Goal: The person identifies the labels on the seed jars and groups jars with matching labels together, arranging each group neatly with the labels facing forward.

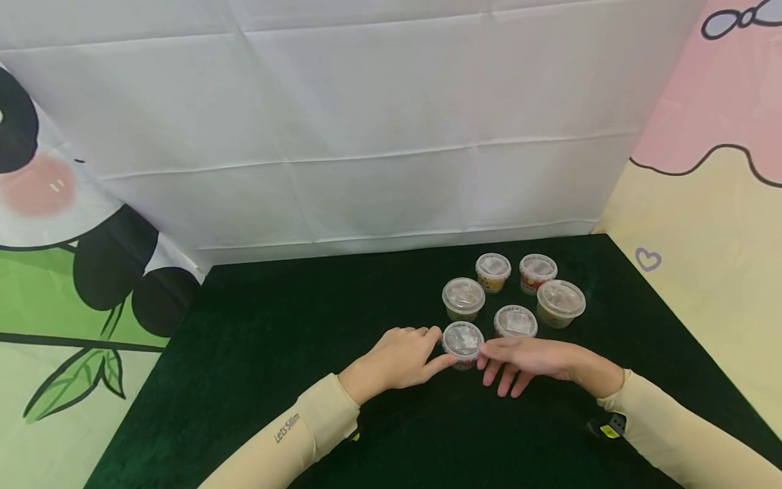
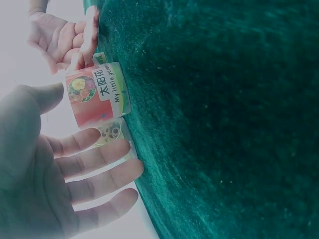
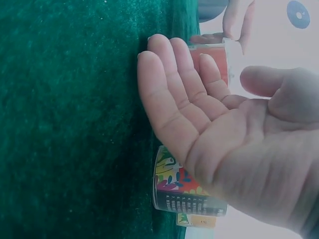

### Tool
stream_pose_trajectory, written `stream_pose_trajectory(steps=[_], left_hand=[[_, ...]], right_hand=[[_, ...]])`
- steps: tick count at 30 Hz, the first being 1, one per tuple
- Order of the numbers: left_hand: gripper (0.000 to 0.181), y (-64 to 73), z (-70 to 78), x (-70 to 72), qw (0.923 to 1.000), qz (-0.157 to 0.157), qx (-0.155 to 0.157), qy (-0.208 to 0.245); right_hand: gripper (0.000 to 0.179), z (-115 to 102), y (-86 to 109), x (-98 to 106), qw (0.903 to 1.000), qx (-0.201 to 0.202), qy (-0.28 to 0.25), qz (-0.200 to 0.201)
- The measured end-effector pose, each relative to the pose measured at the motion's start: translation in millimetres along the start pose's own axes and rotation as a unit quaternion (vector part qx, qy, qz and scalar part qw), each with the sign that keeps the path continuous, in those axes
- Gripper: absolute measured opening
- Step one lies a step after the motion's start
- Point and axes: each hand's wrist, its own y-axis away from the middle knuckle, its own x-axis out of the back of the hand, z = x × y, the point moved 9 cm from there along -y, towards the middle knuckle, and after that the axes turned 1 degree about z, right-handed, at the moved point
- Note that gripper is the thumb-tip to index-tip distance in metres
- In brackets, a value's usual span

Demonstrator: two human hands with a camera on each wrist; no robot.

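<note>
A small lidded plastic cup (image 1: 462,339) with a red printed label stands upright at the near left of a cluster of cups. Its label (image 2: 88,94) faces the left wrist camera and reads "My little garden". My left hand (image 1: 400,360) is at the cup's left side, fingers spread and fairly straight, fingertips and thumb right at the cup. On the other side, my right hand (image 1: 528,360) lies palm inward, its thumb and index finger at the rim and its other fingers extended low over the cloth. Just behind the right hand, another lidded cup (image 1: 516,320) is partly hidden by it.
Further back stand a clear-lidded cup (image 1: 463,297), a yellow-labelled cup (image 1: 492,270), a red-labelled cup (image 1: 537,272) and a wider cup (image 1: 561,302). Dark green cloth (image 1: 293,326) covers the table. A white curtain (image 1: 366,136) hangs behind, with printed sheets on both sides.
</note>
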Motion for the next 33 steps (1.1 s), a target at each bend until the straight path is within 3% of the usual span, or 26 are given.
stream_pose_trajectory(steps=[17, 24, 29, 33], left_hand=[[0.053, 0.4, -1.2, -3.8, 1.0000, -0.009, 0.003, 0.001], [0.054, -0.3, -0.2, -6.2, 0.9999, -0.008, 0.007, 0.009], [0.054, 0.4, -6.1, -8.7, 0.9996, -0.009, 0.020, 0.016], [0.057, 1.6, -7.6, -11.3, 0.9995, -0.017, 0.021, 0.016]], right_hand=[[0.047, -2.4, -0.9, -0.9, 0.9996, 0.000, 0.025, 0.008], [0.041, -6.5, -1.3, -5.5, 0.9929, -0.001, 0.113, 0.037], [0.046, -12.5, -2.8, -4.6, 0.9752, 0.005, 0.212, 0.065], [0.051, -15.0, -4.8, -4.3, 0.9713, 0.008, 0.224, 0.081]])
